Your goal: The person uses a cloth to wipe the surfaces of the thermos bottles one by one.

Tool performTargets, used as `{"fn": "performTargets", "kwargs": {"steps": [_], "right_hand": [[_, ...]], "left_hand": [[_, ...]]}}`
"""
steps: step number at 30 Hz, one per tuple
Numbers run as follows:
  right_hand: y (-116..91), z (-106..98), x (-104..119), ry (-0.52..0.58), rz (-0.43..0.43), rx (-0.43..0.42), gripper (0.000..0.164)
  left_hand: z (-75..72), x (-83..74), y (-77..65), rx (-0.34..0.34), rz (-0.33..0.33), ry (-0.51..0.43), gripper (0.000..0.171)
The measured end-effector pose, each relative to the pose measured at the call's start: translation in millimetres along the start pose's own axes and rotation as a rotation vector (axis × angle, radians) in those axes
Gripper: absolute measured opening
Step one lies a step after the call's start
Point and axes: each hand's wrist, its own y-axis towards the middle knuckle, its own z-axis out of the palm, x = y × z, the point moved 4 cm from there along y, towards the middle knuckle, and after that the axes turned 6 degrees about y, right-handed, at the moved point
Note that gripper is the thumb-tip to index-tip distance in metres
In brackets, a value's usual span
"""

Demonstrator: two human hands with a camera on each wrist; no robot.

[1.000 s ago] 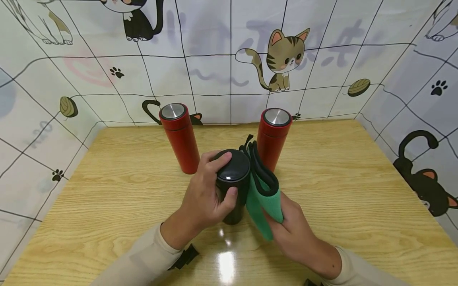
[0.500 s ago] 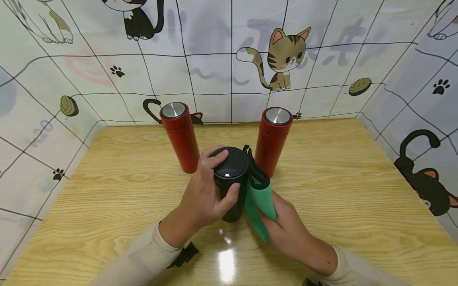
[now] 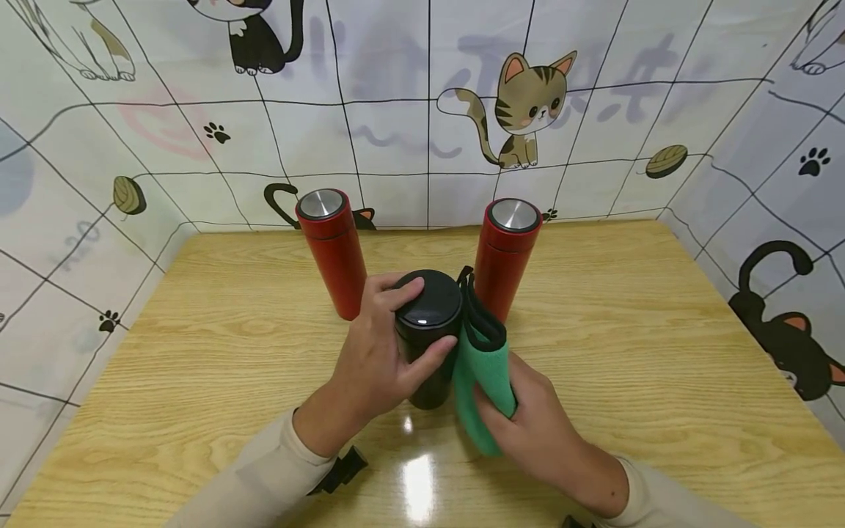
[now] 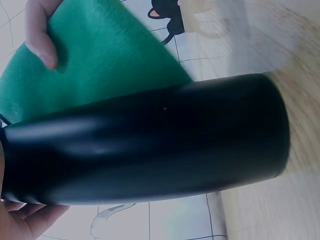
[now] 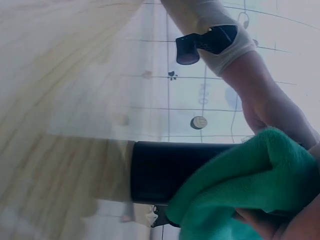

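Observation:
A black bottle (image 3: 432,378) with a glossy black lid (image 3: 429,297) is held by my left hand (image 3: 376,359), fingers round its upper part. The left wrist view shows the bottle's smooth black side (image 4: 165,140) close up; whether its base touches the table, I cannot tell. My right hand (image 3: 538,425) grips a folded green cloth (image 3: 485,374) with black edging, pressed along the bottle's right side. In the right wrist view the cloth (image 5: 240,175) covers the bottle's upper part, and the lower part (image 5: 160,172) shows bare.
Two red bottles with silver-topped lids stand farther back: a left one (image 3: 333,257) and a right one (image 3: 507,257), the latter just behind the cloth. The wooden table (image 3: 660,352) ends at a cat-patterned backdrop (image 3: 396,132).
The cloth shifted left, then slightly back right, and its lower edge now hangs lower along the black bottle. My left thumb has stretched farther across the bottle's front.

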Motion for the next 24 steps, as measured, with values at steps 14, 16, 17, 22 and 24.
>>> {"fn": "performTargets", "kwargs": {"steps": [14,16,17,22,24], "right_hand": [[-2.3,-1.2,4.9,0.007,-0.032,0.000,0.044],[-2.2,-3.1,9.2,0.033,-0.087,-0.016,0.053],[-2.1,-3.8,10.7,0.045,-0.107,-0.020,0.056],[-1.9,-3.0,12.3,0.044,-0.145,-0.024,0.062],[-2.1,-0.9,9.9,0.009,-0.135,-0.017,0.058]], "left_hand": [[1.1,0.4,-1.4,-0.051,-0.060,0.019,0.057],[1.3,-0.7,-1.6,-0.044,-0.057,0.048,0.057],[1.2,-1.2,-1.5,-0.038,-0.055,0.063,0.056],[-1.9,-4.0,-0.2,0.001,-0.010,0.101,0.047],[-3.7,-5.0,-0.1,0.014,0.013,0.115,0.054]]}}
